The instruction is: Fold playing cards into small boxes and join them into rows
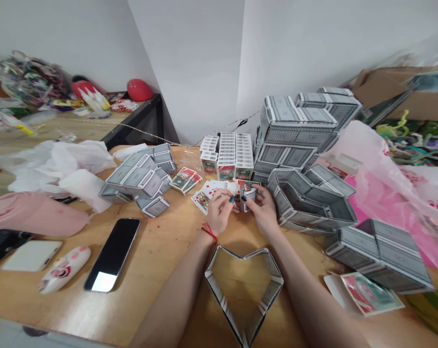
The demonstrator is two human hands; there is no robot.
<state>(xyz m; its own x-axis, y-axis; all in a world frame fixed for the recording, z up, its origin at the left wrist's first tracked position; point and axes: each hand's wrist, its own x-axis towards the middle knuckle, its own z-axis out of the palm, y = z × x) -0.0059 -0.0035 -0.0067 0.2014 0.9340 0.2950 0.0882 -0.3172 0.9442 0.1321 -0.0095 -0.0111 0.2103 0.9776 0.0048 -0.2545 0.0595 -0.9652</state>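
My right hand [264, 210] is closed on a small stack of playing cards [248, 199], its dark-nailed thumb pressed on the near side. My left hand [221, 209] is right beside the stack, fingers pinched together; whether anything is between them is hidden. Behind my hands, loose cards [201, 197] lie face up in a spread, partly covered by my left hand. Between my forearms stands a heart-shaped frame [216, 295] made of folded cards. A red string bracelet [209, 232] circles my left wrist.
Rows of card boxes [235, 152] stand at the back. Grey card-built blocks [291, 125] are piled to the right, with a hollow one [309, 198] lower down. More blocks [135, 174], a phone [113, 253] and a pink pouch [34, 212] lie left. An opened card box [371, 292] is at right.
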